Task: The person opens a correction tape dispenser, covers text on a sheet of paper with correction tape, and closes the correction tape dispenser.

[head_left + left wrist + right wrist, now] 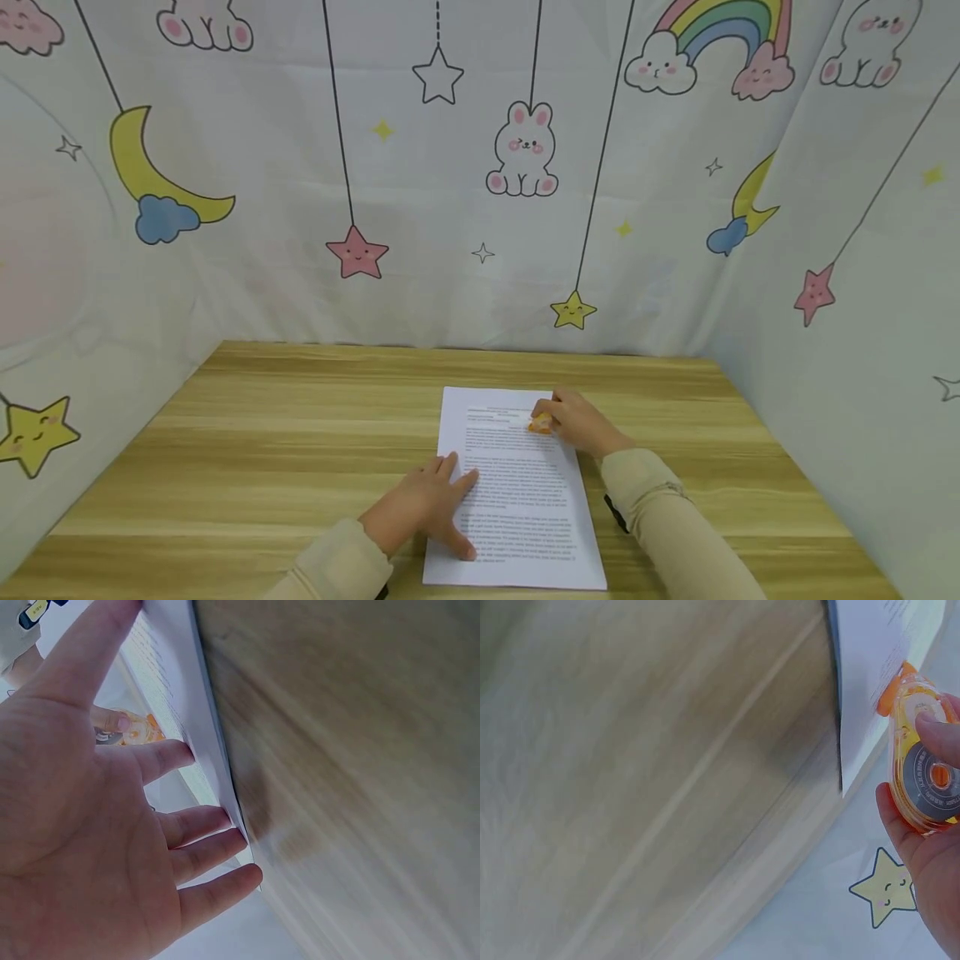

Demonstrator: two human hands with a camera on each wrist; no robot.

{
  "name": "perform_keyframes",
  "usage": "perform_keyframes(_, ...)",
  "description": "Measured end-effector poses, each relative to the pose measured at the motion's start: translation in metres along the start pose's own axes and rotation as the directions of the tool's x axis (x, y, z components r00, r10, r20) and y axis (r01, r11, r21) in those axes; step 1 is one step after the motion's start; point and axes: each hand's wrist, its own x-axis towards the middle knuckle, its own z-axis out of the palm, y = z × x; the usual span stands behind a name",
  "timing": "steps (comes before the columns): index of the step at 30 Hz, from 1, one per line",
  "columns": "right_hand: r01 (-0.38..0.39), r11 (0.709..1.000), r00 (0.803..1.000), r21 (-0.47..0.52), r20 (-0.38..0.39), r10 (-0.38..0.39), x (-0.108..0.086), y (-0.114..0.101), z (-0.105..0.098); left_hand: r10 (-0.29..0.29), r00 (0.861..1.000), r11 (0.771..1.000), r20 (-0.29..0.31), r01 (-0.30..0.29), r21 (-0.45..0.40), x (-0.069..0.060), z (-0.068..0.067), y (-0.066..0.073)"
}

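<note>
A stack of printed paper (pixel 517 492) lies on the wooden table, its sheet covered with lines of text. Toward its top right, my right hand (pixel 581 423) grips an orange correction tape dispenser (pixel 540 423). In the right wrist view the dispenser (pixel 926 757) shows a clear case with a dark round label, pinched between thumb and fingers, its orange tip at the paper. My left hand (pixel 431 504) rests on the left edge of the paper with fingers spread. The left wrist view shows the left hand's (pixel 105 802) straight fingers along the sheet edge.
The wooden table (pixel 262 450) extends to both sides of the paper. White cloth (pixel 285 167) printed with stars, moons and rabbits stands behind the table and along both sides. A dark strap (pixel 617 512) shows under the right sleeve.
</note>
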Motion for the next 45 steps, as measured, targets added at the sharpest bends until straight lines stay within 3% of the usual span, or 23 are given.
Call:
perform_keyframes(11,0.039,0.999,0.999,-0.012,-0.016,-0.039,-0.005,0.007,-0.001,0.000,1.000,0.999,0.027,0.001,-0.041,0.003,0.003,0.000)
perform_keyframes(25,0.118,0.992,0.985,-0.039,-0.123,-0.122,-0.018,0.025,-0.002,0.004,1.000,0.999,0.015,-0.004,-0.033,0.001,0.003,-0.003)
perform_keyframes(35,0.102,0.994,0.991,-0.037,-0.085,-0.105,-0.020,0.025,-0.008,0.014,1.000,0.999,0.001,-0.014,-0.035,0.000,0.003,-0.003)
perform_keyframes(45,0.134,0.989,0.982,-0.057,-0.124,-0.140,-0.019,0.027,-0.009,0.011,1.000,0.999,0.002,-0.011,-0.042,0.002,0.002,-0.004)
